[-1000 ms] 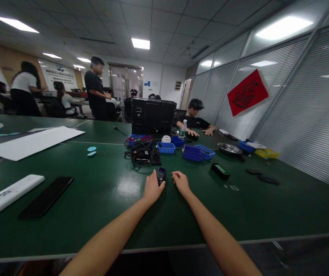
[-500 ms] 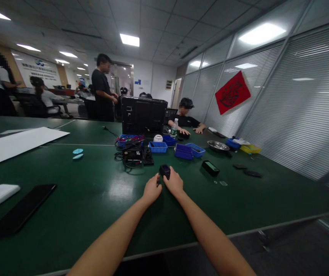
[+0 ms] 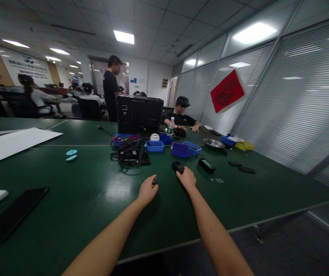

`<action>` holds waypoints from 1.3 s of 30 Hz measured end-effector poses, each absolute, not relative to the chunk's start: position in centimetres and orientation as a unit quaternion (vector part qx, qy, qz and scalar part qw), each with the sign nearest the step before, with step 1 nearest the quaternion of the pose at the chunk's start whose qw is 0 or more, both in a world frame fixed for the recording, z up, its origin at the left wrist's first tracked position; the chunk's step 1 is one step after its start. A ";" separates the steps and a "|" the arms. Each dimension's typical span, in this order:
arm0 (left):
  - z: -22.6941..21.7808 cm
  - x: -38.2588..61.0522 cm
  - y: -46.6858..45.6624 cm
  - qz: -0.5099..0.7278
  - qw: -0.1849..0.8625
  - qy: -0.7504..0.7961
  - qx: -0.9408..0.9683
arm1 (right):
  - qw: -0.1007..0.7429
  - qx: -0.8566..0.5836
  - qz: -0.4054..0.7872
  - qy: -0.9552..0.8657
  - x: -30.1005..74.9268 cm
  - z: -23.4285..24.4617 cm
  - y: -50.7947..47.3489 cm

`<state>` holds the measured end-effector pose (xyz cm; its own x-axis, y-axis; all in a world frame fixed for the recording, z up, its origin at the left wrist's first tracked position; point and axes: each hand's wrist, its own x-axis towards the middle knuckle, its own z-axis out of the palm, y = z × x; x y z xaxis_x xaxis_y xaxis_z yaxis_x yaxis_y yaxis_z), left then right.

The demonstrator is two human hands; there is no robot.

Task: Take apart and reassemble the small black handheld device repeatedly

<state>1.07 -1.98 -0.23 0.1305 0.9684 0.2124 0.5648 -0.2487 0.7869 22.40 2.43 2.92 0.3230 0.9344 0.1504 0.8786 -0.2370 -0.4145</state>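
Only fingertip-pinched by the right hand (image 3: 186,179), the black device (image 3: 177,167) may slip toward the case (image 3: 206,165) at two o'clock; the left hand (image 3: 147,189) lies open, empty.

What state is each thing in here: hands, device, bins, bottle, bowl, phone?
left hand: open, empty.
right hand: closed on the small black device, low over the table.
blue bins: upright, open-topped.
water bottle: standing upright.
metal bowl: right way up.
black phone: lying flat, screen dark.
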 end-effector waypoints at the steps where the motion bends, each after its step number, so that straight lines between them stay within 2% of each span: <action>1: -0.2 1.1 -2.0 0.366 0.276 0.549 0.699 | 0.223 -0.782 0.064 -0.579 22.4 2.9 2.5; 16: 0.1 1.1 -2.3 0.357 0.267 0.548 0.708 | 0.246 -0.781 0.065 -0.570 22.4 2.7 2.7; 18: 0.2 1.1 -2.3 0.359 0.265 0.548 0.707 | 0.305 -0.775 0.043 -0.552 22.5 3.2 2.4; 22: 0.2 1.1 -2.3 0.352 0.266 0.551 0.709 | 0.490 -0.708 -0.060 -0.505 22.7 4.4 1.5; 24: 0.3 1.1 -2.3 0.352 0.264 0.548 0.712 | 0.545 -0.666 -0.050 -0.506 22.6 4.7 1.3; 26: 0.4 1.1 -2.3 0.353 0.264 0.548 0.711 | 0.564 -0.632 0.026 -0.531 22.2 4.4 1.3; 28: 0.4 1.1 -2.3 0.355 0.268 0.551 0.706 | 0.545 -0.601 0.152 -0.564 21.4 3.8 1.5; 30: 0.3 1.2 -2.2 0.365 0.274 0.553 0.697 | 0.488 -0.571 0.283 -0.596 20.5 2.9 1.8; 32: 0.2 1.2 -2.1 0.381 0.278 0.558 0.683 | 0.422 -0.550 0.353 -0.628 19.8 2.2 2.1; 34: 0.0 1.2 -2.0 0.397 0.275 0.562 0.672 | 0.385 -0.555 0.337 -0.656 19.5 1.7 2.2; 39: -0.1 0.9 -1.6 0.423 0.230 0.588 0.650 | 0.380 -0.590 0.134 -0.700 19.7 2.2 2.0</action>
<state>0.88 -1.64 -0.06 -0.0496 0.9590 0.2789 0.5700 -0.2020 0.7964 19.70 1.98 2.20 -0.0157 0.9274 0.3737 0.7245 0.2681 -0.6350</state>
